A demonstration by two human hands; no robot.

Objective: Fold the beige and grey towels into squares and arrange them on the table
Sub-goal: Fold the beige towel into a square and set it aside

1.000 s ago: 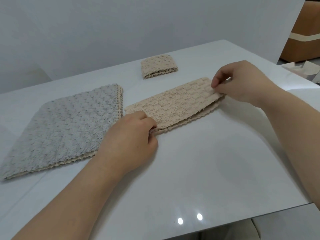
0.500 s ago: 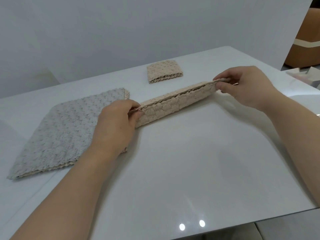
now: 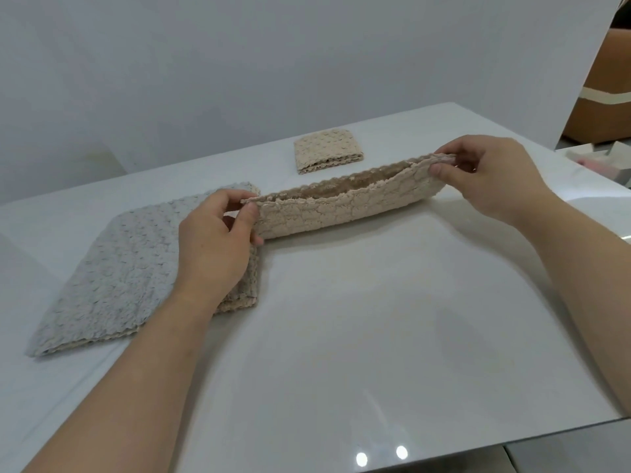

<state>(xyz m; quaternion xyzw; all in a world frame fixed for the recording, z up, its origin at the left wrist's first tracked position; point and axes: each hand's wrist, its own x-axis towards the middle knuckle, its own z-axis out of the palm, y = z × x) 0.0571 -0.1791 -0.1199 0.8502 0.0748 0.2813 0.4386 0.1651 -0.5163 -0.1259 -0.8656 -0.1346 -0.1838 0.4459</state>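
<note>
Pinches the ends of a folded beige knobbly towel (image 3: 341, 209), left hand (image 3: 215, 254) and right hand (image 3: 495, 179) well apart, thumbs seemingly against forefingers; stretches bare forearms forward.

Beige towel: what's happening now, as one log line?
left hand pinches beige towel end | right hand pinches other end | grey towel lies flat

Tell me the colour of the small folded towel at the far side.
The folded towel is beige with a bumpy weave, clearest in the head view.

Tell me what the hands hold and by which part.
The long beige towel, pinched at its top corners: left hand at one end, right hand at the other.
</note>
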